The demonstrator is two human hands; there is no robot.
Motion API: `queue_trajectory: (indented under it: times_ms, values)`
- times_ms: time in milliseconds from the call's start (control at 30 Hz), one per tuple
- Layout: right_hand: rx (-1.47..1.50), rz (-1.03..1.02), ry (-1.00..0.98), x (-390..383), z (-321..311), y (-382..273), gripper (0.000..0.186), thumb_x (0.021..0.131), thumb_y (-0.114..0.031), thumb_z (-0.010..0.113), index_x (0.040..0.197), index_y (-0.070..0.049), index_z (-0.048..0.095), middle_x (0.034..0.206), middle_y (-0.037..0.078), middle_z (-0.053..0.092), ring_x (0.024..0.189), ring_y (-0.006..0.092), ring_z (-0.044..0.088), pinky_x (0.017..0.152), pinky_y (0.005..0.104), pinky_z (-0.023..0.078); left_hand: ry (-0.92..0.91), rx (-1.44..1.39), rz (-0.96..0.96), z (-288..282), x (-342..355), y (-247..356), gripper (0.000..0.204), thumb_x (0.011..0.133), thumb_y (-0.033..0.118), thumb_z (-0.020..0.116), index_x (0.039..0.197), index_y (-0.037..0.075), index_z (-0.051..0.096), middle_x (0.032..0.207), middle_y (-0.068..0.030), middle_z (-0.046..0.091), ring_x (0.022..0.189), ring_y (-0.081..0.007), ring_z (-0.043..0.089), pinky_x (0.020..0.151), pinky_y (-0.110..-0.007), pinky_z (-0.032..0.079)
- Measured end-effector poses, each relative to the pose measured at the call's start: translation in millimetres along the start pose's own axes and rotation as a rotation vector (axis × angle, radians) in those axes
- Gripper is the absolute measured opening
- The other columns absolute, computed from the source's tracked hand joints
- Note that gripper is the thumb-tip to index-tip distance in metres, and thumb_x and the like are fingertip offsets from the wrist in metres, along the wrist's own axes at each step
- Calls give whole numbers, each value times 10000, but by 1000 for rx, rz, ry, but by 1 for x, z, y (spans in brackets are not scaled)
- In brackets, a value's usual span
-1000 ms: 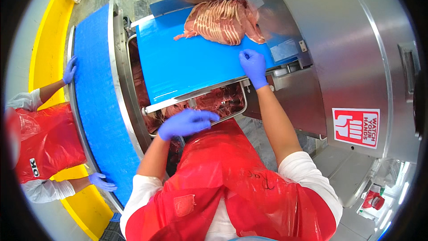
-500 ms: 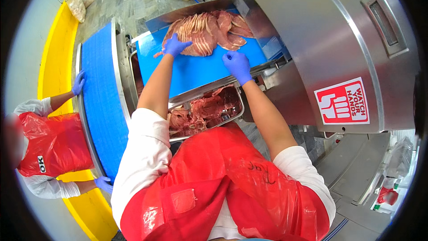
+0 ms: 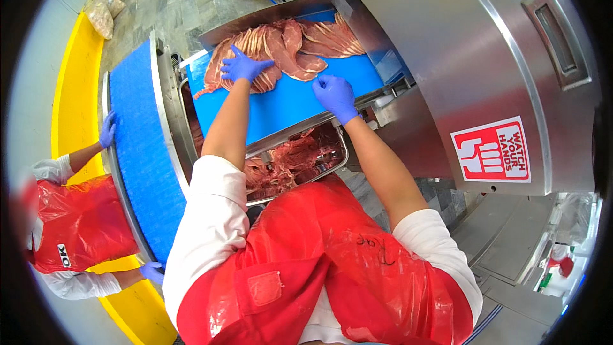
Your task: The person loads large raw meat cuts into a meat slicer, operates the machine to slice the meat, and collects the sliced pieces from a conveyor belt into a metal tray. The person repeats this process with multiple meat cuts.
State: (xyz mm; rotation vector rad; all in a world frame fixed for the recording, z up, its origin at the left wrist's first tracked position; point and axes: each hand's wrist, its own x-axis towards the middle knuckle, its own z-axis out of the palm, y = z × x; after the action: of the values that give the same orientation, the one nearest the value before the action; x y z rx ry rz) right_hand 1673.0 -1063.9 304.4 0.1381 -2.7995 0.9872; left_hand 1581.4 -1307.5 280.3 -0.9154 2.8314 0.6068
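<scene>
On a blue conveyor belt (image 3: 281,112) lies a long, overlapping row of thin raw meat slices (image 3: 290,41). My left hand (image 3: 245,66), in a purple glove, rests on the left part of the row with fingers spread. Just in front of the slices' near edge, my right hand (image 3: 336,97), gloved alike, is closed with its fingers curled; whatever may be inside is hidden. Beneath the belt's near edge a metal tub (image 3: 341,161) holds red meat pieces (image 3: 294,163).
A large steel machine (image 3: 447,45) stands at the right of the belt. To the left runs another blue conveyor (image 3: 137,153), where a co-worker in a red apron (image 3: 83,223) has both gloved hands at its edge. A yellow barrier (image 3: 73,102) lines the wall.
The meat row has shifted left along the belt, and more slices show at its right end by the machine. My left hand has moved slightly left; the right hand stays closed.
</scene>
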Motion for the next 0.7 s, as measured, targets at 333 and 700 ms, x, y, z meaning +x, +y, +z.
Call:
queue_trajectory:
  times_ms: [333,700]
  values:
    - [27,-30,-24,0,-3,5,263,791,-318,585,704,-83,664,712,160,634,652,364,625,579,421,495,36,51,-116,-20,13,-38,1325,490,683,784,1500,140,121,1416,-284,367,1284,-440,404,1006,-575,348]
    - [36,24,-28,1,-2,1,265,780,-315,581,762,-70,680,695,163,636,631,364,619,572,409,481,193,-256,104,-12,23,-113,1018,538,435,826,1314,-36,364,1138,-264,612,1054,-373,612,880,-433,492]
